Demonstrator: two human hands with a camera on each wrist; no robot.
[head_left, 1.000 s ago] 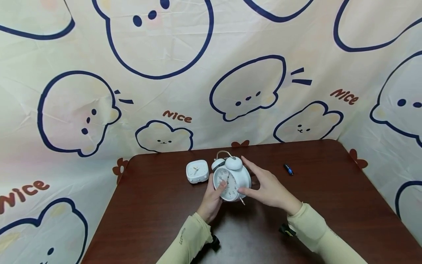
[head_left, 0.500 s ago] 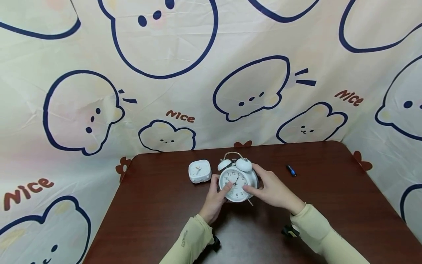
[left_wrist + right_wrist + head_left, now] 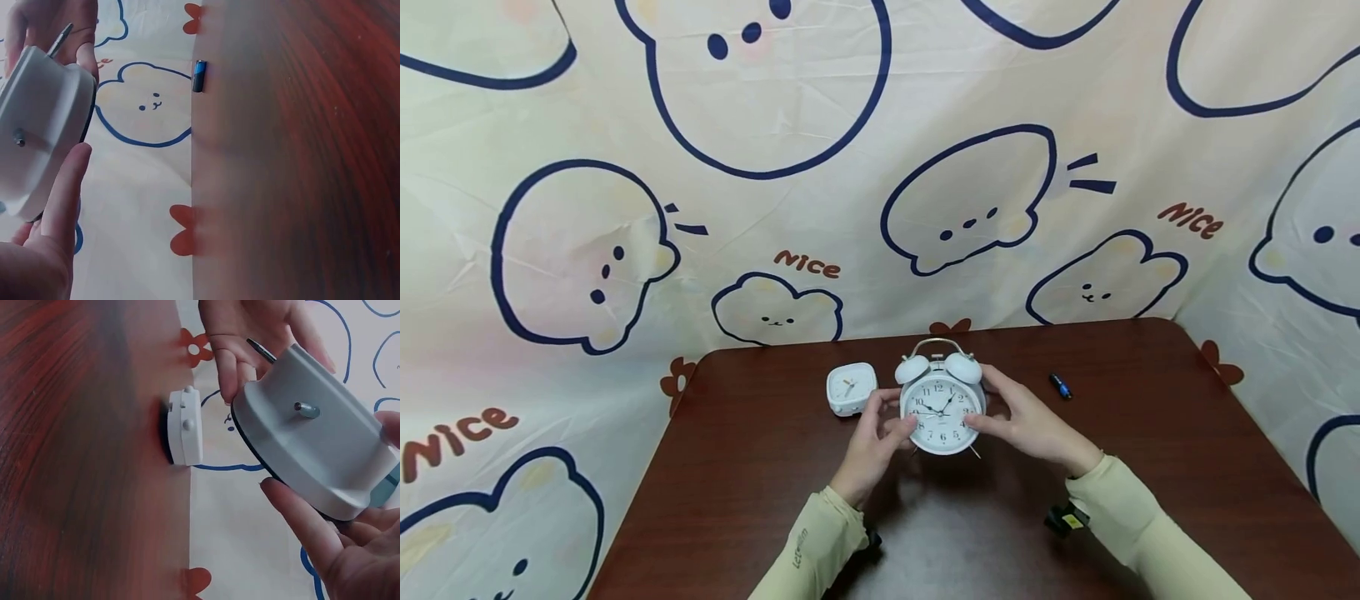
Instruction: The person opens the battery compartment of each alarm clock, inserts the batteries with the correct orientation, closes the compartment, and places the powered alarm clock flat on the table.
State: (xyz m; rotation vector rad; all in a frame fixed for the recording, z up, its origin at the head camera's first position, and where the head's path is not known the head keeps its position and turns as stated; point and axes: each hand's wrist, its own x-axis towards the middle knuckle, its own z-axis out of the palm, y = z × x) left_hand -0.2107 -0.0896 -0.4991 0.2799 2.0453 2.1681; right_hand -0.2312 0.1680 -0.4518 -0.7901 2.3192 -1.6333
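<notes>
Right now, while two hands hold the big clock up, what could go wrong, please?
The big clock might slip, since only the left hand and right hand hold it above the table. Lowered unevenly, it could tip on its thin legs. The left hand could also bump the small clock close by.

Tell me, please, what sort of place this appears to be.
Probably a makeshift recording corner: creased, cartoon-printed cloth hangs behind a wood-grain table, and dark gear shows beside the right sleeve.
</notes>
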